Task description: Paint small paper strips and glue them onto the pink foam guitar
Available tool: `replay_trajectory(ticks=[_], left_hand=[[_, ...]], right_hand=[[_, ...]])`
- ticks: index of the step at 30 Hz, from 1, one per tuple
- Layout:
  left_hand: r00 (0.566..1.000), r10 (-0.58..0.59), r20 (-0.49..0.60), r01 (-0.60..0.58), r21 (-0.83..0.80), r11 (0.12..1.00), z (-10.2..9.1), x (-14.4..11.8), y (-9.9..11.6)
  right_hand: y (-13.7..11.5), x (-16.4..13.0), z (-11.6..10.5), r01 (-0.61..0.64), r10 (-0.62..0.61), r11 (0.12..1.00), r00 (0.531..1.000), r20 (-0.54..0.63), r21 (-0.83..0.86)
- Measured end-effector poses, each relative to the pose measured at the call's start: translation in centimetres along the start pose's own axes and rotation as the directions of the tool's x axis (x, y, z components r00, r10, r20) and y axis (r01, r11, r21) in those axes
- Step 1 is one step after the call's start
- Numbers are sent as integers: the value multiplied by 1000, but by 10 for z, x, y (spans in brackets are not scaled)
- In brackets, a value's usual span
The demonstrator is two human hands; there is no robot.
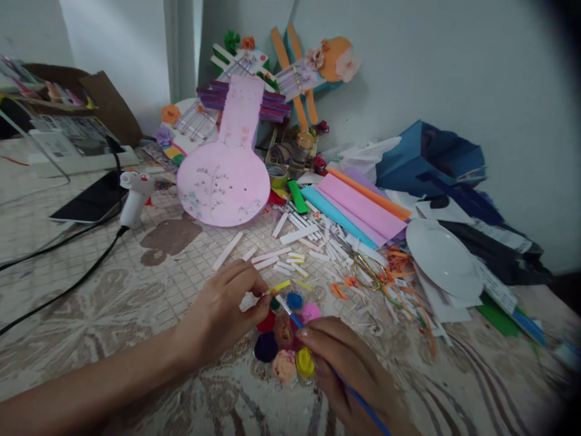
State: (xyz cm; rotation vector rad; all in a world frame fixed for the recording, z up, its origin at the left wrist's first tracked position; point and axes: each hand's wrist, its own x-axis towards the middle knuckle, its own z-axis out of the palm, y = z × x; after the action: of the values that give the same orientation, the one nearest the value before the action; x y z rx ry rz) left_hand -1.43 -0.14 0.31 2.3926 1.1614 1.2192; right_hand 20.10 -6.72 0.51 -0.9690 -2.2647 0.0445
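- Far left: dark tablet (93, 198) and black cable (63, 242) trailing across the patterned tablecloth (91, 315); broad open cloth between the cable and the forearm.
- White glue gun (135, 195) upright, near the tablet's right edge.
- Pink paddle-shaped cutout (224, 175) leaning toward the wall, rounded lower edge just above scattered white paper strips (290, 242).
- Left hand (222, 312), fingers pressed together, pinching a thin yellow strip (278, 286) at its near end.
- Paint palette (285, 339) between both hands, wells of red, blue, pink, purple and yellow; little free room around it.
- Right hand (349, 363) closed around a blue-handled brush (318, 348), tip up over the palette's centre.
- Gold scissors (370, 272) and orange scraps right of the strips.
- Folded coloured sheets (358, 206), then a white plate (442, 257), well apart from the hands.
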Motion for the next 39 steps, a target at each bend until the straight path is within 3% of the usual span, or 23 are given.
replay_trajectory(ticks=[5, 19, 23, 28, 33, 39], left_hand=[[1000, 19, 2, -19, 7, 1000, 0, 0, 0], [1000, 26, 9, -26, -15, 1000, 1, -2, -1], [1000, 25, 9, -25, -14, 1000, 1, -1, -1], [999, 32, 8, -32, 0, 999, 0, 0, -1], [1000, 26, 14, -26, -4, 1000, 0, 0, 0], [1000, 21, 8, -21, -3, 1000, 1, -1, -1]], right_hand=[[2, 4, 2, -73, 78, 996, 992, -96, 53], [-1, 4, 1, -69, 75, 996, 992, -104, 64], [0, 2, 1, -18, 20, 999, 999, -29, 46], [2, 3, 1, -74, 83, 994, 991, -110, 76], [-1, 6, 0, -68, 73, 994, 996, -56, 83], [1, 7, -3, -72, 82, 994, 990, -119, 88]])
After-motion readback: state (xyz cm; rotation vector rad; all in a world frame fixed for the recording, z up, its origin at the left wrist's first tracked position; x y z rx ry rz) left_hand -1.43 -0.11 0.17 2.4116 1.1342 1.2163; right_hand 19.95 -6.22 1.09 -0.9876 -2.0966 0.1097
